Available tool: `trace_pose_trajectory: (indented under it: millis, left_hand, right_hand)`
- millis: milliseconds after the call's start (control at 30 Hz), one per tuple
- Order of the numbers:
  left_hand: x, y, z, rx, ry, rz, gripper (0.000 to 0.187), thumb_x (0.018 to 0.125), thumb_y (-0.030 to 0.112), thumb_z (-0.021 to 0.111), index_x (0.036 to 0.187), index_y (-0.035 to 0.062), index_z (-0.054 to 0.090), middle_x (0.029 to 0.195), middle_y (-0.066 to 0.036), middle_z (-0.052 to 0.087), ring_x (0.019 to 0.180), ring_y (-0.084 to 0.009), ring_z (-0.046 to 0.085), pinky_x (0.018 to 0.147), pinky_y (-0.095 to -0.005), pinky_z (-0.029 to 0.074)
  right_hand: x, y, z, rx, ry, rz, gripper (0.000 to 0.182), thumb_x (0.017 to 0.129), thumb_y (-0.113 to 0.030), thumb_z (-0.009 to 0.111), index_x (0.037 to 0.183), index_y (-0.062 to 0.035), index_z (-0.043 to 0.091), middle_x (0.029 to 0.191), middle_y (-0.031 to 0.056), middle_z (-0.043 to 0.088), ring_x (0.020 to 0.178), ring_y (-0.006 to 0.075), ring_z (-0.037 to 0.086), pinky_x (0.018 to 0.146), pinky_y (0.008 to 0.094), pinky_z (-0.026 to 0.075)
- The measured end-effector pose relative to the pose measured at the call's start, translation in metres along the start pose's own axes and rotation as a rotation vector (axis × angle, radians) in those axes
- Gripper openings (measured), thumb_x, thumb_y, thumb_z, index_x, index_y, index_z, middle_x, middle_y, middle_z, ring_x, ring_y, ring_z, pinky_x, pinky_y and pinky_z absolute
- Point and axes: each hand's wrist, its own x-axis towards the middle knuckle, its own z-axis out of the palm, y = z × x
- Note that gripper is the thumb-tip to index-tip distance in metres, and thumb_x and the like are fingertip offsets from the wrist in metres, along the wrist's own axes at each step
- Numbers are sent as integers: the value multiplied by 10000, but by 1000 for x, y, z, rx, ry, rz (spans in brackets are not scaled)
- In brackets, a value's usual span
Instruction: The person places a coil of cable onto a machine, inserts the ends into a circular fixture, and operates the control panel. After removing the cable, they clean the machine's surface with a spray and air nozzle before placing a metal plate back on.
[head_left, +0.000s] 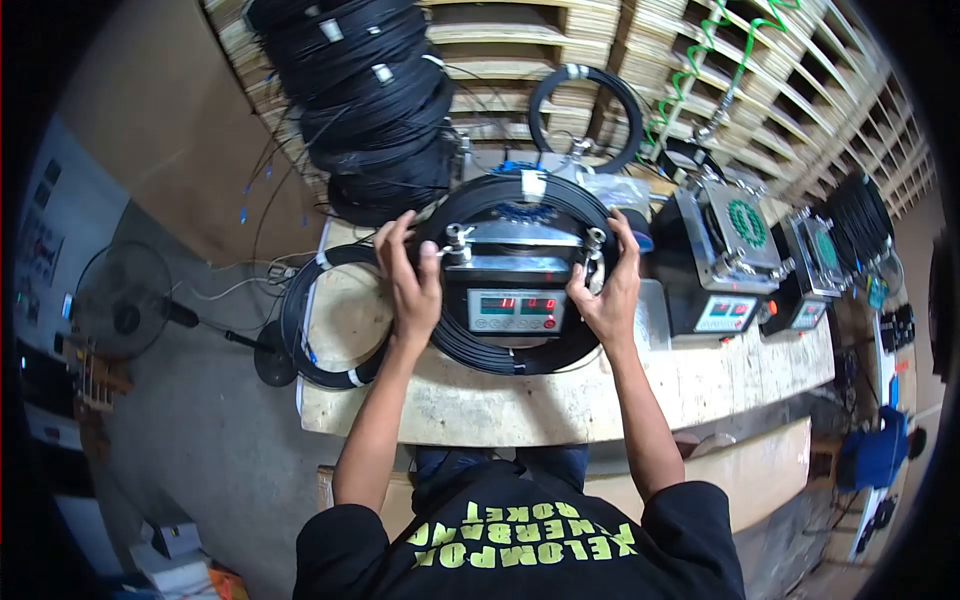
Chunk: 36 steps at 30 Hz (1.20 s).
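A coil of black cable (500, 355) rings a winding machine (515, 275) with a red digital display (517, 308) on the wooden bench (560, 400). My left hand (410, 275) grips the coil's left side, fingers curled over the cable. On the right side my right hand (605, 290) holds the same coil. A white tape band (533, 184) wraps the coil at its top. The machine's two metal posts stand between my hands.
Another black coil (325, 310) lies on the bench's left end. A tall stack of coils (370, 90) stands behind on wooden pallets (640, 50). Two more machines (725, 260) sit to the right. A fan (125, 300) stands on the floor at left.
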Motion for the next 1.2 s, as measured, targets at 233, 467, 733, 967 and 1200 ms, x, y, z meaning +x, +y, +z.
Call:
trace_pose_trajectory:
  millis: [233,467,733,967,1200]
  left_hand:
    - [1,5,-3,-4,-200,-119,483,1076,269,365,1404,-40,539,1356,-272,612,1255,-424,602,1057,-448,461]
    - [-4,-12,1,17,-155,-16,503,1100,329,356,1432,-5,532,1031,-136,620,801,-179,460,730,-333,391]
    - [-2,-2,0,-1,-154,-36,488,1098,308,366,1423,-15,536,1291,-203,642,937,-205,600,874,-333,467]
    - [-4,-5,1,-15,-138,-44,470,1093,297,395,1416,-6,551,1078,-144,664,807,-162,530,777,-316,445]
    - [-3,8,-3,-67,-189,-183,525,1089,359,391,1403,-31,550,1375,-261,602,1282,-397,584,1071,-437,446]
  right_hand:
    - [-12,18,-4,222,65,77,362,957,105,436,1303,2,423,1422,290,547,1298,425,580,1050,425,478]
    - [0,12,3,152,297,260,159,1070,-14,437,1208,17,510,1148,199,715,1006,255,706,893,350,530]
    - [-29,-2,-6,-119,318,135,153,934,-84,686,1081,-42,693,1071,86,599,1114,320,543,946,445,451]
    - [-22,-6,-12,-19,155,244,145,978,-89,644,1116,-47,660,1008,184,664,938,357,657,758,463,483]
    - [-4,8,-23,76,183,362,228,1025,-219,625,1086,-1,653,651,129,605,543,175,515,516,374,394]
